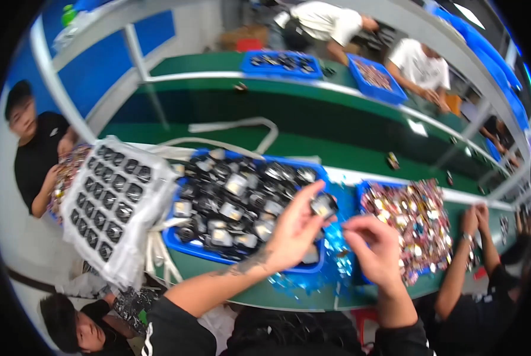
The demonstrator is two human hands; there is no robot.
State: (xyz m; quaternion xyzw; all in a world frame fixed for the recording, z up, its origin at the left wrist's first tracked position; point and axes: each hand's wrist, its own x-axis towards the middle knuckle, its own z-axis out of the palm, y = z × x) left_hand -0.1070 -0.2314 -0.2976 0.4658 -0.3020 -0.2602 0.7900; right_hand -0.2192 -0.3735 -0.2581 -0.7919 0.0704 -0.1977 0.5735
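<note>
My left hand (295, 228) is raised over the right part of a blue tray (197, 254). Between its thumb and fingers it grips a small black rounded case (323, 206) with a pale square on its face. The tray is heaped with similar black cases (221, 190), several with pale squares showing. Just to the right, my right hand (375, 249) hangs with its fingers curled together, close to the held case but apart from it. Whatever its fingertips pinch, if anything, is too small to make out. Shiny blue film scraps (336, 246) lie on the table below both hands.
Right of my hands, another blue tray (363, 193) is heaped with shiny pinkish-metallic parts (423, 225). On the left, a white moulded tray (150, 199) holds rows of black cases. White strips (236, 126) lie behind. Co-workers sit around; one's hands (476, 219) are at the right.
</note>
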